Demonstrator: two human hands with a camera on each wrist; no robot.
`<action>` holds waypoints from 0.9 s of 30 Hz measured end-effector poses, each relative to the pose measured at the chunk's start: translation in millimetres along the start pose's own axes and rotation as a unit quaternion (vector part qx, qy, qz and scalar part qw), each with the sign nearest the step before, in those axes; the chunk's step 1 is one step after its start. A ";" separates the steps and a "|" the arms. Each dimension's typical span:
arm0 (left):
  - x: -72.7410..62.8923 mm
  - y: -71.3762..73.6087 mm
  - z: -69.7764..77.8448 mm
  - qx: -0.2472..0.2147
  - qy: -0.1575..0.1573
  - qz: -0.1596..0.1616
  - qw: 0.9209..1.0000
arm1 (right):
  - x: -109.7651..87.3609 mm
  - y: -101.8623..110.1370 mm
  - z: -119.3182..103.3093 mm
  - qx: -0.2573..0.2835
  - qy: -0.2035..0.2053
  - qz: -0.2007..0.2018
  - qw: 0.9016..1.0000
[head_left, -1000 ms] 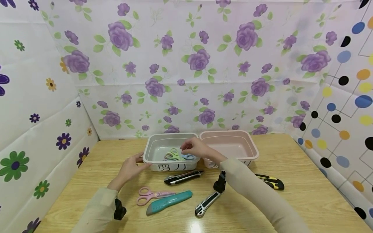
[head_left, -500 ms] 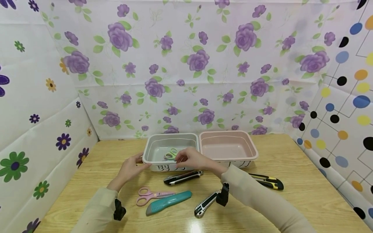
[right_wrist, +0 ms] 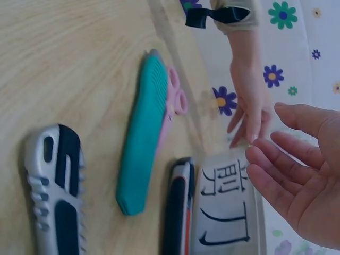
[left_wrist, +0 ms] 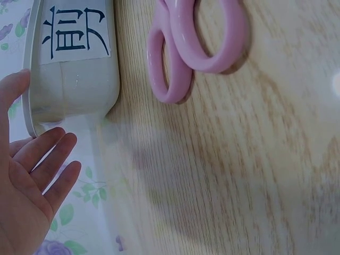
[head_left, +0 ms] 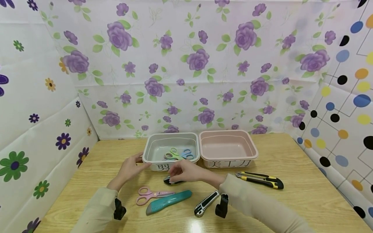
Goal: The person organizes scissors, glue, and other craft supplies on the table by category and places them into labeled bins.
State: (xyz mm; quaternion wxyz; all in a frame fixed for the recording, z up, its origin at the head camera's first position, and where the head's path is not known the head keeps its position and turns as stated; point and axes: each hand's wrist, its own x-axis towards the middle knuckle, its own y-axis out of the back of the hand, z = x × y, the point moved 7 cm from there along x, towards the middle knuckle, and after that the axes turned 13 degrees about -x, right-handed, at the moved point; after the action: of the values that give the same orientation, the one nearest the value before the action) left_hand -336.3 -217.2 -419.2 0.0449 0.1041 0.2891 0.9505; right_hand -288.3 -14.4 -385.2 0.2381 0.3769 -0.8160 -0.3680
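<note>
My left hand (head_left: 130,170) is at the front left corner of the grey bin (head_left: 172,134), thumb on the rim and fingers extended along its side. Inside that bin lie green-handled scissors (head_left: 172,155) and blue-handled scissors (head_left: 187,155). My right hand (head_left: 186,171) hovers just in front of the bin, partly covering a black utility knife (head_left: 167,181) in the head view. In the right wrist view its fingers are loosely bent and hold nothing. Closer to me, pink scissors (head_left: 148,195) lie against a teal utility knife (head_left: 169,202).
A pink bin (head_left: 230,159) stands right beside the grey one. A silver and black utility knife (head_left: 206,203) lies at the front, below my right forearm's cuff. Farther right is a yellow and black utility knife (head_left: 260,180). Patterned cloth hangs behind and at both sides.
My right hand has come out of the grey bin and moved toward me, over the black utility knife. The blue-handled scissors in the bin are uncovered. My left hand stays put.
</note>
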 end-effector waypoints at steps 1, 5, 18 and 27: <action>0.2 0.1 -0.1 0.000 0.001 0.001 1.000 | -0.3 -2.5 -0.8 0.003 0.002 -0.002 1.000; 0.8 0.2 -0.6 0.001 0.002 0.003 1.000 | -0.1 -13.2 -0.7 0.010 0.000 -0.011 1.000; -0.9 2.4 1.8 0.007 -0.004 0.006 1.000 | 9.8 -43.0 3.3 -0.030 -0.020 -0.009 0.999; -0.8 1.4 1.0 0.008 -0.006 0.003 1.000 | 16.4 -58.3 9.7 -0.059 -0.036 -0.015 0.997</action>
State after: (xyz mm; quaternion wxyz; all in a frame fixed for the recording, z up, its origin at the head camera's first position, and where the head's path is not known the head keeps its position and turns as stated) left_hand -335.3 -217.9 -417.8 0.0432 0.1109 0.2962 0.9477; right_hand -279.0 -49.2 -434.8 0.2253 0.3611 -0.7948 -0.4326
